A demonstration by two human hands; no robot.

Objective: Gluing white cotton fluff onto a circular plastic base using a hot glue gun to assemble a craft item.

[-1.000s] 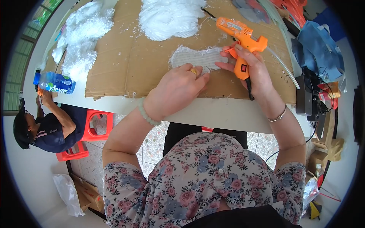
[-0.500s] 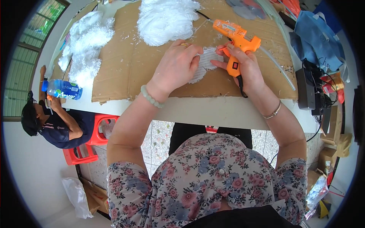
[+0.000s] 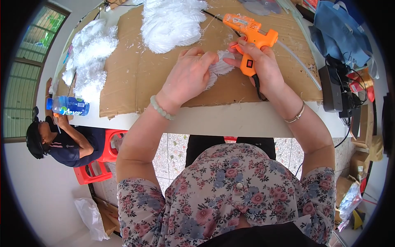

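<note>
My right hand (image 3: 265, 68) is closed round the handle of an orange hot glue gun (image 3: 251, 31). The gun's nozzle points to the far left, and a clear glue stick (image 3: 299, 64) trails out of its rear. Under my left hand (image 3: 190, 76) lies a small white ridged piece (image 3: 218, 71), flat on the cardboard sheet (image 3: 123, 88). The left fingers are bent and pinched at the piece's left part; their tips are partly hidden. One outstretched finger of my right hand reaches to the piece's right edge.
Fluffy white strands (image 3: 173, 26) are heaped at the far middle, with another heap (image 3: 88, 53) at the left. A blue-labelled bottle (image 3: 70, 106) lies near a seated person (image 3: 68, 142). Black power adapters (image 3: 339, 90) and a blue cloth bag (image 3: 341, 33) are at the right.
The view has shifted slightly, so the heaps and cardboard sit a little further left. Both hands keep their hold, and the glue gun stays above the white piece's right side.
</note>
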